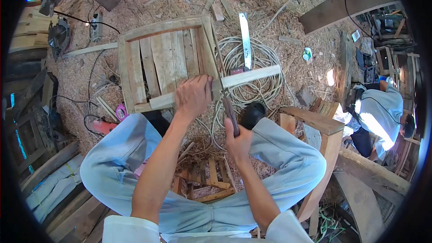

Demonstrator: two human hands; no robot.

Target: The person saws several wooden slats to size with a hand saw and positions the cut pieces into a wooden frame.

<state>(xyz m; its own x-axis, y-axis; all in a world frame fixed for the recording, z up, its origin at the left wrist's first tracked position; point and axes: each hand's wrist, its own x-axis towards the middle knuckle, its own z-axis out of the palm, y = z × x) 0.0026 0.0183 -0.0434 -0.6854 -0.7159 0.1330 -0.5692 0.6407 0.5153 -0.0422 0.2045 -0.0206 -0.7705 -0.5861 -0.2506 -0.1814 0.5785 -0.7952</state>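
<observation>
My left hand [193, 95] is closed over a pale wooden strip [257, 76], pressing it down across a slatted wooden panel [164, 24] with a raised frame. The strip juts out past the panel's right side. My right hand [239, 143] grips the dark handle of a handsaw [231, 118]. Its narrow blade points away from me and crosses the strip just right of my left fingers, along the panel's right edge. Both hands are between my bent knees, close in front of me.
A coil of pale cable [268, 91] lies under the strip's free end, with a try square [245, 36] on it. Left are a circular saw [59, 39], a power strip [95, 28] and a pink tape measure [121, 112]. A wooden stand [330, 127] and another person [380, 105] are right.
</observation>
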